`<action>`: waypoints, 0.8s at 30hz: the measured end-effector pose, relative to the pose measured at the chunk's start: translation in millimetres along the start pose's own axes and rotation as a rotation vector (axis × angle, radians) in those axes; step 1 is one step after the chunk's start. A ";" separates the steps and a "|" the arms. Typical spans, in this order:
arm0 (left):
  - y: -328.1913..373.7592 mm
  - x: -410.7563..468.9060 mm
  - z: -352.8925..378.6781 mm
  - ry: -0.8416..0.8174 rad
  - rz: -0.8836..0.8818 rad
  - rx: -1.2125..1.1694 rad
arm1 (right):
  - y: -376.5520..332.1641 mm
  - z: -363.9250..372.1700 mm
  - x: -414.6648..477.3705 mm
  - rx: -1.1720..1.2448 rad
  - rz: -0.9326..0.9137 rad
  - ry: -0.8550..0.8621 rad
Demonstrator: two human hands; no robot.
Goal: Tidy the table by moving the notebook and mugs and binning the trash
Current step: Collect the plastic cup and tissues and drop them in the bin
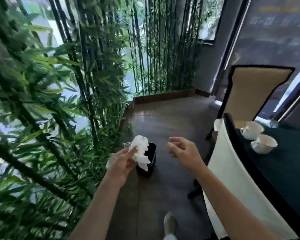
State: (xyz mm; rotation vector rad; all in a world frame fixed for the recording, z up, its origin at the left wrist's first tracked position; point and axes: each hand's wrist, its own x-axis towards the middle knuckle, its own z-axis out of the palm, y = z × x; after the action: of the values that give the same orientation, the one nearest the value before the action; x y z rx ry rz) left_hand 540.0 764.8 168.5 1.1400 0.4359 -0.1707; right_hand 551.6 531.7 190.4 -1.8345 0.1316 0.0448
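Holding a crumpled white tissue (141, 151) and a clear plastic cup (126, 145) together, the left hand (121, 163) hangs directly above the black bin (150, 160), which stands on the dark tiled floor (171, 118); its grip is closed around both pieces of trash. To the right of the bin the right hand (184, 149) floats with its grip open and nothing in it (fingers loosely curled). Farther right of the bin, two white mugs (257, 136) sit close together on the dark green desk (287, 167), behind a white chair back (232, 170) with black trim. Left of the bin rises dense green bamboo (42, 101). The notebook cannot be seen.
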 end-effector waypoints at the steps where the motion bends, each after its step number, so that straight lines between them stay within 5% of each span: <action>1: 2.3 19.0 5.4 0.009 -0.007 -0.003 | 4.3 -0.5 20.1 0.008 0.009 -0.003; 14: 5.0 275.5 58.3 0.197 -0.096 0.068 | 72.3 32.4 302.7 0.005 0.170 -0.125; 24: -107.5 469.0 -11.2 0.328 -0.289 0.132 | 237.6 113.7 431.7 -0.055 0.386 -0.119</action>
State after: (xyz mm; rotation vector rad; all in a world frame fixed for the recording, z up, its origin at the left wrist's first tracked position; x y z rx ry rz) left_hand 923.5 771.5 -122.2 1.2357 0.8930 -0.2687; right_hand 957.5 550.8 -110.6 -1.8325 0.4019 0.4306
